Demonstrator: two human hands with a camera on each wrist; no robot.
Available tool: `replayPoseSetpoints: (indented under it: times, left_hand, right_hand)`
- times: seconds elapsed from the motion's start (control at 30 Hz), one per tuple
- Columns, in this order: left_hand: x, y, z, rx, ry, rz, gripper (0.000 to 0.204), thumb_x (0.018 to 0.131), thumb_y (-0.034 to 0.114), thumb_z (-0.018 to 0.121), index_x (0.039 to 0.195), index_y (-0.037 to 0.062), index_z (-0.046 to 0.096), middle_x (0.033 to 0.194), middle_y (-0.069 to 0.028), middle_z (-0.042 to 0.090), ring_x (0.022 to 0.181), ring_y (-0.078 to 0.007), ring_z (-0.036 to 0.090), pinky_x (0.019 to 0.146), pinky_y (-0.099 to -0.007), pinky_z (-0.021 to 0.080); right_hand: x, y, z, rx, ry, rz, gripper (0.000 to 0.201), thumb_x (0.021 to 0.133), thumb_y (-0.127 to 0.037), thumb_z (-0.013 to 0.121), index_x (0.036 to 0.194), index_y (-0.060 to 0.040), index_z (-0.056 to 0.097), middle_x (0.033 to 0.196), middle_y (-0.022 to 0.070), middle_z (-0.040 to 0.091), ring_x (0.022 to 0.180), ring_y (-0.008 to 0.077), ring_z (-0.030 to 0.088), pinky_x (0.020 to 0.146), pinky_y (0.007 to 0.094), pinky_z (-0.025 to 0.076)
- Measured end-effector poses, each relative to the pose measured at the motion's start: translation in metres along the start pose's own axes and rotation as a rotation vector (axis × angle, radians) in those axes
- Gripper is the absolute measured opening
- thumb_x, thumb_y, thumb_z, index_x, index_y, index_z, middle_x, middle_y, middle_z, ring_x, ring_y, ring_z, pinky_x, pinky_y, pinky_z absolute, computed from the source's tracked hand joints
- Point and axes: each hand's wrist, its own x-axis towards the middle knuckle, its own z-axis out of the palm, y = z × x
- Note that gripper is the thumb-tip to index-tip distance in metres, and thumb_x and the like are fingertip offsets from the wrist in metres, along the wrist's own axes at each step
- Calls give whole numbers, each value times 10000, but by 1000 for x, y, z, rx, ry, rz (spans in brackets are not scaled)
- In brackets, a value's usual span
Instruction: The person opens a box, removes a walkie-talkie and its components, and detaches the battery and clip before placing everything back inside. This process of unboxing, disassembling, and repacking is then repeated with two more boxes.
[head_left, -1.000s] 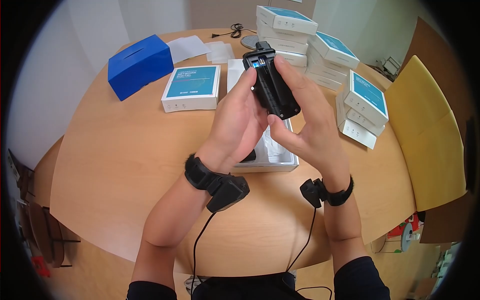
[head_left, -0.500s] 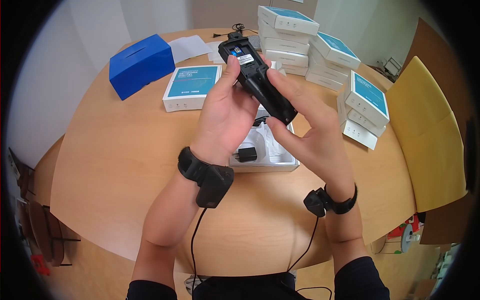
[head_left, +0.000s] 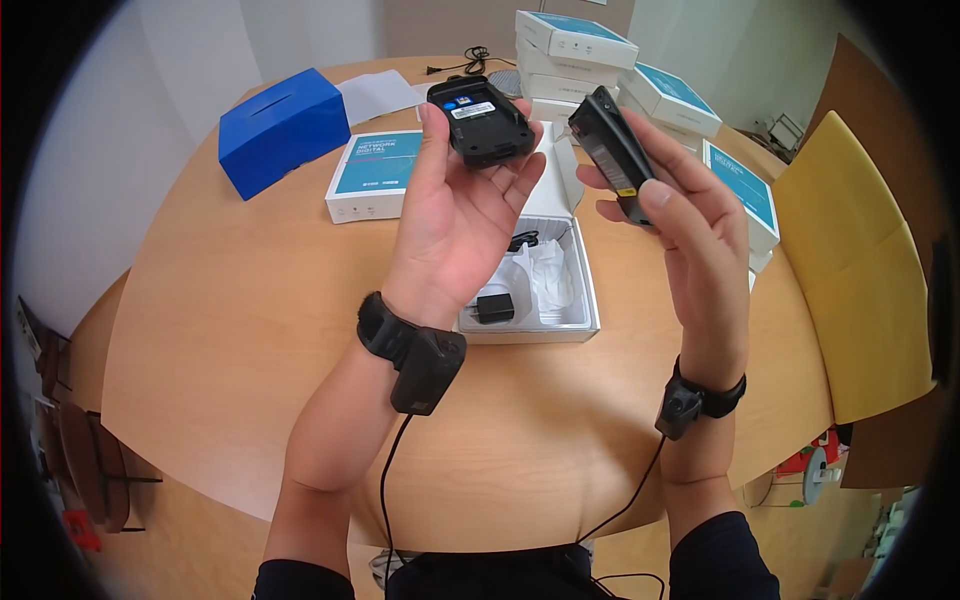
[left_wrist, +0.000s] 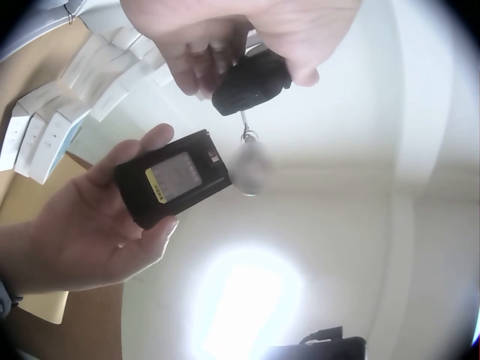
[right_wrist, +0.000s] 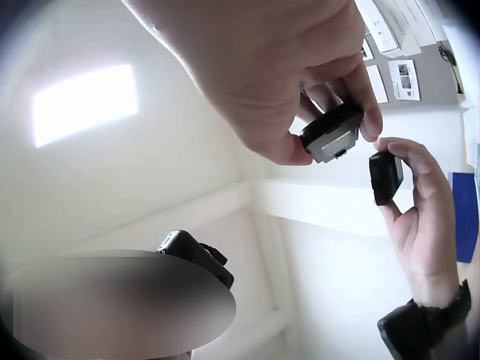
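Note:
In the head view my left hand (head_left: 450,210) holds a black handheld device (head_left: 482,120), its open back bay facing up with a white label and a small blue card inside. My right hand (head_left: 695,220) pinches a black battery pack (head_left: 612,150), raised to the right of the device and apart from it. The left wrist view shows the pack's (left_wrist: 174,178) face with a pale label and a yellow strip. Below both hands an open white box (head_left: 590,300) holds a black adapter (head_left: 494,308), a coiled cable and a clear plastic bag.
A blue slotted box (head_left: 282,130) and a white-and-teal box (head_left: 370,175) stand at the left, with papers (head_left: 378,97) behind. Stacked white boxes (head_left: 575,45) are at the back right. A yellow chair back (head_left: 855,270) borders the table's right side.
The battery pack has come off the device and moved right and up with my right hand. My left hand keeps the device, now tilted differently, and more of the open box shows.

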Motion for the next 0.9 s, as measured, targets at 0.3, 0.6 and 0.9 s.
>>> replayPoseSetpoints:
  times: [0.3, 0.6, 0.9]
  left_hand:
    - [-1, -2, -2, 29, -9, -8, 645, 1044, 602, 624, 1374, 49, 601, 1273, -98, 710, 1077, -194, 667, 991, -348, 583]
    - [-5, -11, 1, 203, -44, 79, 541, 1058, 548, 644, 1319, 75, 653, 1297, -72, 711, 1156, -159, 659, 1040, -344, 537]
    - [-13, -17, 13, 367, -115, 117, 551, 1070, 503, 662, 1374, 46, 614, 1268, -45, 685, 1109, -121, 659, 982, -317, 561]
  right_hand:
    - [5, 6, -5, 177, -56, 73, 505, 1054, -182, 591, 1487, 78, 579, 1359, 184, 714, 1169, 312, 753, 977, 363, 616]
    - [2, 23, 16, -749, -28, -585, 663, 834, 29, 810, 1468, -45, 629, 1443, 169, 664, 1271, 315, 676, 999, 362, 580]
    - [2, 37, 28, -809, -9, -575, 793, 713, -21, 927, 1451, -85, 643, 1454, 129, 638, 1268, 350, 648, 988, 409, 588]
